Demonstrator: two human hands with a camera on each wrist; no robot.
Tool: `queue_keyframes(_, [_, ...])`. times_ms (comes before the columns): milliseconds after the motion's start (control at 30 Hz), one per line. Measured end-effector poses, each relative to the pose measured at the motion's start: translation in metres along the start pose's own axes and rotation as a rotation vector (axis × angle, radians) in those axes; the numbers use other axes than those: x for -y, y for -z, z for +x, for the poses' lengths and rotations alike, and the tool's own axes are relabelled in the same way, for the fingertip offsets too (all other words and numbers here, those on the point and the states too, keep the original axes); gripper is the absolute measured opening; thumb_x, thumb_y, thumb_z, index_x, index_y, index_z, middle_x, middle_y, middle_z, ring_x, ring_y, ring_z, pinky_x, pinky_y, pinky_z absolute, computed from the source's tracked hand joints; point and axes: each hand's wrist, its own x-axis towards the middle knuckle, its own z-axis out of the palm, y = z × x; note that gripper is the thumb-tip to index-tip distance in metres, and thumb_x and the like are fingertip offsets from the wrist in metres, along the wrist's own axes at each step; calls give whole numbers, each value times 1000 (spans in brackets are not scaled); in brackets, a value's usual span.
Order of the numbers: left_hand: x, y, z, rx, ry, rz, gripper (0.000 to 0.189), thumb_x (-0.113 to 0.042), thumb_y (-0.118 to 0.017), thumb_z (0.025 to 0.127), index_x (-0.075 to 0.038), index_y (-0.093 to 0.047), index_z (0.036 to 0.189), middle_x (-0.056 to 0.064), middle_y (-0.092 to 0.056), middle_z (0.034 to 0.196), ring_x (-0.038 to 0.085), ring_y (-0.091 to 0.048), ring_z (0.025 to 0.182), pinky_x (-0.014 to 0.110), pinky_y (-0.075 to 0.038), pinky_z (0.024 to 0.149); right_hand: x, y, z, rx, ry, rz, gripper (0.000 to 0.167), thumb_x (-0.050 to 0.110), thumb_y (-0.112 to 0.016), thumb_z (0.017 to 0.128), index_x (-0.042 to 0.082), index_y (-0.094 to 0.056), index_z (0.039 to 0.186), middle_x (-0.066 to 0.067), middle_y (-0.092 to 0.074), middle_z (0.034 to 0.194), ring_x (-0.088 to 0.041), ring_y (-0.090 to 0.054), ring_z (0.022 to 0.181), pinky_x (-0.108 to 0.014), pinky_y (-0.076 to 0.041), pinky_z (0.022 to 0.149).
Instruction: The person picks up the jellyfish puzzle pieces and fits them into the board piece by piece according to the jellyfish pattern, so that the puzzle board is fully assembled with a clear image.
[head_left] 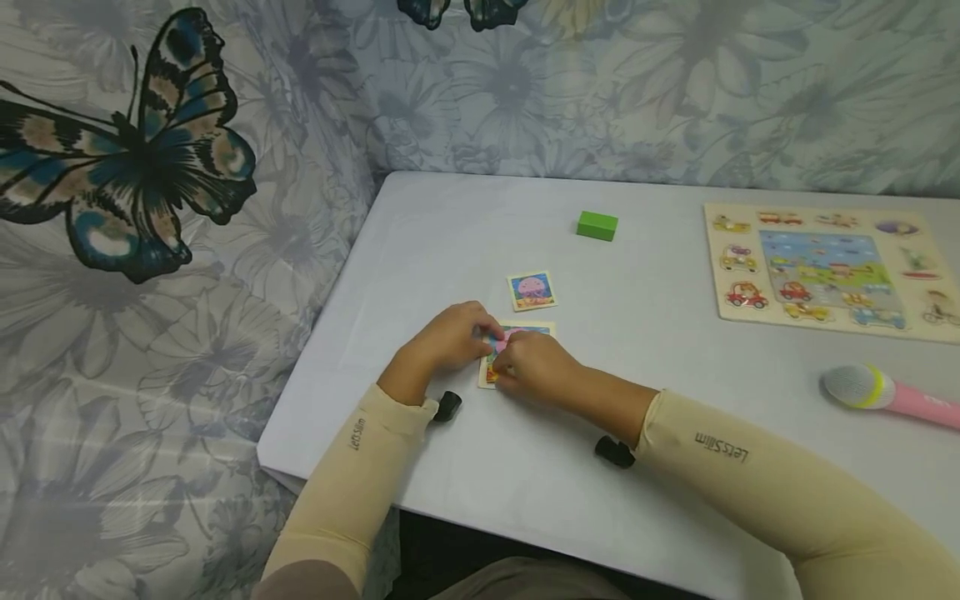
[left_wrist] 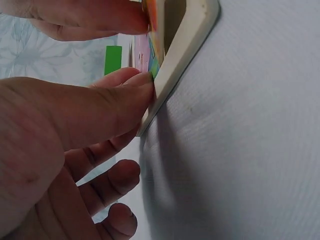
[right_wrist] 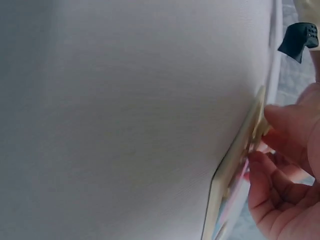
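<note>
A small wooden picture puzzle board (head_left: pixel 540 327) with a pale rim lies on the white table. My left hand (head_left: pixel 452 337) grips its left edge between thumb and index finger, the other fingers loosely bent beside it. From the near side my right hand (head_left: pixel 536 367) pinches a colourful puzzle piece (left_wrist: pixel 153 30), which stands tilted over the open recess in the left wrist view. Much of the board's picture is hidden under both hands. Just beyond it lies a square picture puzzle (head_left: pixel 532 292) with a pink figure on blue.
A green block (head_left: pixel 597 225) sits farther back. To the right lie a large wooden picture board (head_left: pixel 828 267) with vehicle pieces and a pink toy microphone (head_left: pixel 892 396). Patterned wall covering (head_left: pixel 637 92) borders the table's back and left. Black wrist cameras (head_left: pixel 615 452) hang under both sleeves.
</note>
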Motion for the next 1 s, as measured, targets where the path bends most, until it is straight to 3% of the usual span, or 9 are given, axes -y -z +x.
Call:
queue_keyframes(133, [2, 2, 0, 36, -64, 1, 28, -15, -75, 93, -20, -75, 120, -3, -64, 122, 17, -57, 118, 35, -44, 107, 0, -3, 1, -25, 19, -39, 4, 10, -79, 83, 12, -80, 80, 3, -67, 75, -13, -54, 74, -29, -49, 70])
queue_keyframes(300, [4, 9, -2, 103, -141, 6, 44, -15, -83, 84, -17, -71, 127, 0, -61, 127, 19, -53, 126, 35, -41, 113, 1, -5, 0, -29, 72, -118, 3, 11, -81, 84, 10, -83, 82, 0, -67, 75, -16, -57, 76, -31, -51, 76])
queue_keyframes(467, [0, 7, -2, 113, -131, 15, 51, -22, -89, 79, -18, -70, 126, -1, -60, 126, 21, -51, 125, 35, -39, 113, -1, -1, -7, 10, 132, -196, 12, 10, -78, 84, 11, -84, 94, -6, -66, 83, -20, -56, 79, -33, -51, 76])
queue_keyframes(567, [-4, 6, -1, 102, -93, 28, 51, -22, -91, 77, -20, -70, 123, -2, -60, 125, 21, -50, 125, 36, -39, 113, -5, 5, -14, 85, 48, -109, 26, 11, -76, 84, 13, -81, 110, -7, -62, 95, -22, -53, 88, -33, -48, 78])
queue_keyframes(733, [-7, 4, -1, 100, -61, 41, 52, -24, -92, 77, -21, -69, 123, -3, -58, 127, 20, -50, 127, 36, -38, 115, -19, 24, -34, 198, -234, 15, 49, 24, -82, 84, 16, -71, 131, -7, -58, 115, -27, -53, 107, -38, -48, 90])
queue_keyframes(833, [-7, 4, -1, 106, -45, 44, 52, -26, -91, 78, -21, -69, 125, -3, -57, 129, 20, -49, 127, 36, -37, 115, -29, 36, -53, 233, -339, 11, 55, 31, -87, 81, 17, -69, 132, -11, -60, 123, -31, -55, 115, -46, -51, 97])
queue_keyframes(1000, [-7, 5, -4, 116, -9, 65, 53, -26, -89, 80, -20, -68, 128, -2, -56, 127, 20, -49, 123, 37, -40, 112, -40, 43, -85, 266, -431, 4, 55, 33, -88, 80, 15, -68, 128, -12, -62, 124, -33, -56, 116, -52, -52, 98])
